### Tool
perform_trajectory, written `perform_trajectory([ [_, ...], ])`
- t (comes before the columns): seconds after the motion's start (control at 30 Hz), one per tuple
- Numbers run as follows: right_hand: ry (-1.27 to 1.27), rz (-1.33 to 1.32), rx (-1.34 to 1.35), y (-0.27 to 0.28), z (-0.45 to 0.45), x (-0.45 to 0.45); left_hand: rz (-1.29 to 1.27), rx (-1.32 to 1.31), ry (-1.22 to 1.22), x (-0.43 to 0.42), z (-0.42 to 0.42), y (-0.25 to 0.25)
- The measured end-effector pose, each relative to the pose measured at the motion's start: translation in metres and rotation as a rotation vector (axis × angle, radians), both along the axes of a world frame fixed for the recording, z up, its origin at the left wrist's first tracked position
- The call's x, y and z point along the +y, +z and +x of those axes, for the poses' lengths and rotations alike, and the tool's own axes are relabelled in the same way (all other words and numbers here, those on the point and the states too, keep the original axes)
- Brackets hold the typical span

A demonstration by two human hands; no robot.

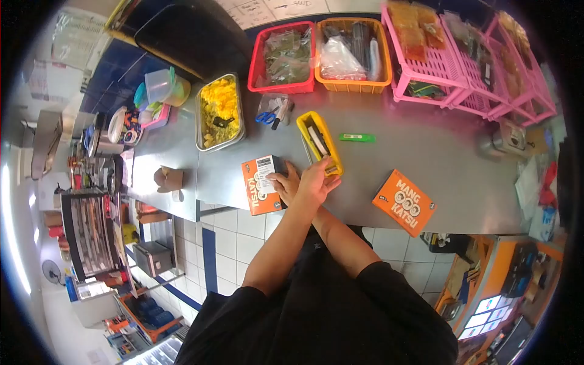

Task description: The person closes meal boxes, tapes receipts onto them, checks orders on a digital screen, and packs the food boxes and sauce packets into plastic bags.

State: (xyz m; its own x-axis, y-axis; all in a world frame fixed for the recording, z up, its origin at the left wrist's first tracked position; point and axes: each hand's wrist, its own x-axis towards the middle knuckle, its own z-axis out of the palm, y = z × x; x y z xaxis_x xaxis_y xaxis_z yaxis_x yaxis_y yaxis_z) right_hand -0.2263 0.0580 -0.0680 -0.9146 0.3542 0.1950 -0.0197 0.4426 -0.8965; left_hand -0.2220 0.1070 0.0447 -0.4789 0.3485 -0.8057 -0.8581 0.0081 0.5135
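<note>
My forearms cross, the left one above the right. My left hand (318,184) is at the near end of a narrow yellow tray (302,124), fingers reaching over its rim and apart, with nothing visible in them. Inside that tray lie a dark and white long object and smaller items, partly hidden. My right hand (288,185) is closed on the right side of an orange printed box (250,193), fingers over its white label (265,170). Beside the yellow tray lies a green cutter-like object (357,138).
A second orange box (404,204) lies at the right. Behind are a red basket (255,70), an orange basket (353,84) and pink racks (433,67). Blue-handled scissors (266,117) and a food pan (241,125) with yellow contents stand left; a brown paper item (170,179) farther left.
</note>
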Motion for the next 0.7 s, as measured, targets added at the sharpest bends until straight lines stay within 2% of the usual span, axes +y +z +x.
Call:
perform_trajectory([
  [0.07,0.029,-0.012,-0.051,0.016,0.007,0.007,0.071,0.058,0.039,-0.006,0.005,0.007],
  [0.2,0.040,-0.082,0.006,0.009,0.003,0.002,0.147,0.209,0.010,-0.020,0.026,-0.006],
  [0.27,0.039,-0.204,0.079,0.009,0.002,0.000,-0.203,0.310,-0.307,-0.017,0.035,-0.005],
  [0.3,0.058,-0.200,0.074,0.011,0.003,0.001,-0.200,0.307,-0.288,-0.013,0.034,-0.002],
  [0.37,0.069,-0.126,0.045,0.015,0.003,0.003,-0.215,0.044,-0.235,-0.007,0.023,0.004],
  [0.4,0.038,-0.144,0.090,0.008,-0.001,0.000,-0.216,0.045,-0.199,-0.008,0.024,-0.008],
  [0.43,0.073,-0.230,0.010,0.001,-0.002,-0.001,-0.233,0.029,-0.203,-0.009,0.025,-0.018],
  [0.47,0.073,-0.200,0.036,0.002,-0.001,-0.004,-0.246,0.017,-0.210,-0.014,0.022,-0.025],
  [0.6,0.062,-0.128,0.048,0.002,-0.001,-0.002,-0.129,0.158,-0.210,-0.041,0.021,-0.009],
  [0.63,0.057,-0.138,0.040,0.000,0.003,-0.003,-0.252,0.893,-0.323,-0.064,0.021,-0.001],
  [0.7,0.210,-0.419,-0.034,0.008,0.001,0.010,-0.445,1.358,-0.475,-0.106,0.005,0.013],
])
